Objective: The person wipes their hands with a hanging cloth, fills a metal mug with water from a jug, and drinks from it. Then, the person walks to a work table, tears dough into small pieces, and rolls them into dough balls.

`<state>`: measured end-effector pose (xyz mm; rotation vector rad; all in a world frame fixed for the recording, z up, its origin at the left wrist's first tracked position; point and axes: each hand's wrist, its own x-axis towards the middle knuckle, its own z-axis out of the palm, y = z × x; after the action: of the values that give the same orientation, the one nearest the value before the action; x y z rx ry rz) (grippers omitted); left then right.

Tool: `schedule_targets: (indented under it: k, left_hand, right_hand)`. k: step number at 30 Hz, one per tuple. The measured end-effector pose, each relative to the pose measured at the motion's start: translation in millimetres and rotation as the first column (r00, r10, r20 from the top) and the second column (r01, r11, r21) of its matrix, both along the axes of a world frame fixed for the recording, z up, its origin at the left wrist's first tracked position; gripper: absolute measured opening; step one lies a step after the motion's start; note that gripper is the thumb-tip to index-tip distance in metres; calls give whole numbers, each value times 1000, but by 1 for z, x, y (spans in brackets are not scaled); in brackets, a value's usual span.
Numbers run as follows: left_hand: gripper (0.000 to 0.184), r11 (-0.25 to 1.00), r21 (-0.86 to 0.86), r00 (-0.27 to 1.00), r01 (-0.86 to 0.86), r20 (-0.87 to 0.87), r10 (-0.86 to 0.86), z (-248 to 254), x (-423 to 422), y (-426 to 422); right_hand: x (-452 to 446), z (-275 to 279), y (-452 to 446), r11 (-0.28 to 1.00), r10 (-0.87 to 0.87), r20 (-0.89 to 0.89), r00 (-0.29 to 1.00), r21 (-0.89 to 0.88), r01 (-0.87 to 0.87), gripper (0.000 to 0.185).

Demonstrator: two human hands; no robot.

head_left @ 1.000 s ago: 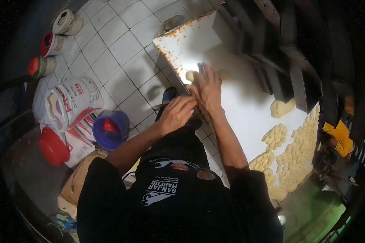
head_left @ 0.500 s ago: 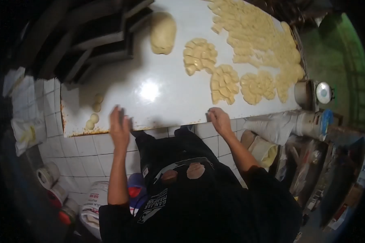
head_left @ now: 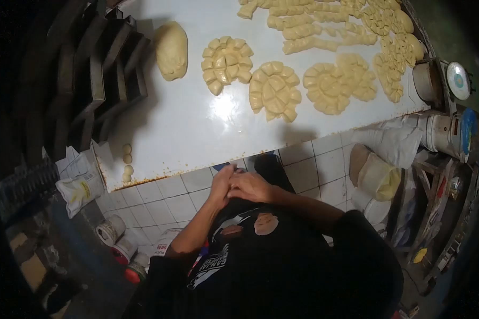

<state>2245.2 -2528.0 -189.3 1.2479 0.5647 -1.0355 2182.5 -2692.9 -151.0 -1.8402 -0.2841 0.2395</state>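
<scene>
My left hand [head_left: 222, 187] and my right hand [head_left: 252, 187] meet in front of my body, just off the table's near edge. The right fingers curl over the left ones, and both hands look closed. Whether anything lies between them is hidden. On the white table [head_left: 181, 122] beyond them lie flower-like rounds of cut dough, among them a left one [head_left: 227, 63], a middle one [head_left: 274, 90] and a right one [head_left: 327, 87]. A large smooth dough lump [head_left: 171, 51] rests farther left. Several small dough balls [head_left: 127, 158] line up near the left corner.
Stacked dark metal pans [head_left: 96, 80] stand along the table's left side. Twisted dough strips [head_left: 324, 26] cover the far right. A round scale [head_left: 459, 81] and a metal pot [head_left: 424, 82] sit at the right end. Buckets [head_left: 110, 229] stand on the tiled floor at left.
Both hands have left the table edge, where they were apart, and come together in front of my body. The camera view has shifted and turned, showing more pans at left.
</scene>
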Motion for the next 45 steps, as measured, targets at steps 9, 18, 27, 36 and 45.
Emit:
schedule_targets:
  k: [9,18,27,36,45]
  left_hand:
    - [33,858,497,682,-129,673,-287,7,78,140]
    - [56,522,844,-239,-119,486,-840,-27,214,145]
    - [28,558,817,-220,145,576,-787,-86,220,237]
    - [23,569,777,-201,270,623,-756,-96,202,234]
    - [15,693,721,-18,-3,693,-721,-78,174,200]
  right_hand:
    - [119,-66,-92,486,-506,150,849,-764,425,29]
    - [168,-65,42,599,-47,59,997,-797,75,32]
    - [167,-74,54,856,-254,-137,957,-492,157,23]
    - [167,-105,57,848,59,282,957,-520,101,23]
    - [197,-99,44,710,307,-193,932,-606,-359,18]
